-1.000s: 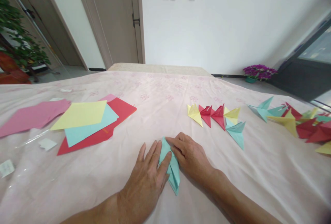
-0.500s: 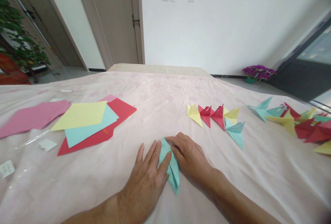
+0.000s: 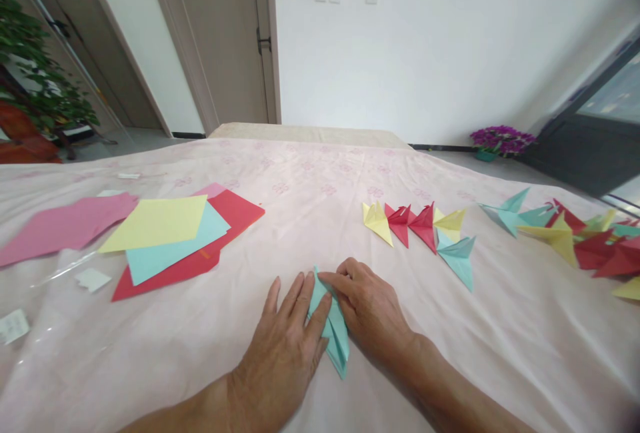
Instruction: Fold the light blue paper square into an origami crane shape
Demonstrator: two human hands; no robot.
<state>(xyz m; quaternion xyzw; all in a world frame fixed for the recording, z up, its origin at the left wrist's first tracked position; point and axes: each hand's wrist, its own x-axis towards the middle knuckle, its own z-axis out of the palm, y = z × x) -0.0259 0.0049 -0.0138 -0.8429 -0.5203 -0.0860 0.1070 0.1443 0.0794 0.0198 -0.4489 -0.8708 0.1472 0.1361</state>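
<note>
A light-blue folded paper (image 3: 338,334), narrow and pointed at both ends, lies on the tablecloth between my hands. My left hand (image 3: 286,336) lies flat over its left side with the fingers spread, the thumb across the middle of the folds. My right hand (image 3: 371,299) is on its right edge, the index finger pressed near the upper tip and the other fingers curled in. Where the right thumb meets the paper is hidden. To the right stand folded paper cranes: a yellow one (image 3: 377,223), red ones (image 3: 423,225) and a light-blue one (image 3: 457,257).
Flat coloured sheets, yellow (image 3: 157,225), red (image 3: 237,209) and pink (image 3: 65,226), lie at the left beside clear plastic wrapping (image 3: 55,279) and white scraps (image 3: 93,279). More folded paper pieces (image 3: 550,236) cluster at the far right. A flowered cloth (image 3: 300,176) covers the table.
My right index finger has shifted slightly and now lies across the paper's upper right edge near the tip. My left hand keeps its place on the paper.
</note>
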